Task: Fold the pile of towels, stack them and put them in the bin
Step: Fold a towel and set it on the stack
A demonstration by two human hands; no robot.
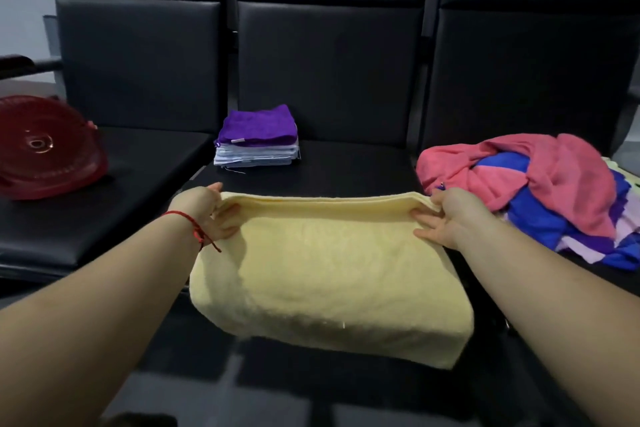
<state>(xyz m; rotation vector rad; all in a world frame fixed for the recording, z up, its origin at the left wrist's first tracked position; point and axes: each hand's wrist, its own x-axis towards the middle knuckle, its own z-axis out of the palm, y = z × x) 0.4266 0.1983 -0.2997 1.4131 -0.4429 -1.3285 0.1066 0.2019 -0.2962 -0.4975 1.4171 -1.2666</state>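
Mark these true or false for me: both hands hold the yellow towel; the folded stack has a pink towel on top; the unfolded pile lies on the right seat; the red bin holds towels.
1. Both hands, left hand and right hand, hold the yellow towel. True.
2. The folded stack has a pink towel on top. False: a purple one tops it.
3. The unfolded pile lies on the right seat. True.
4. The red bin holds towels. False: it lies tipped, with no towels visible in it.

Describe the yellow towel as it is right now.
The yellow towel is pale, soft terry-like cloth, doubled over so its far edge shows stacked layers. It lies on the black seat, its near part drooping over the front edge. The left hand and right hand pinch its far corners.
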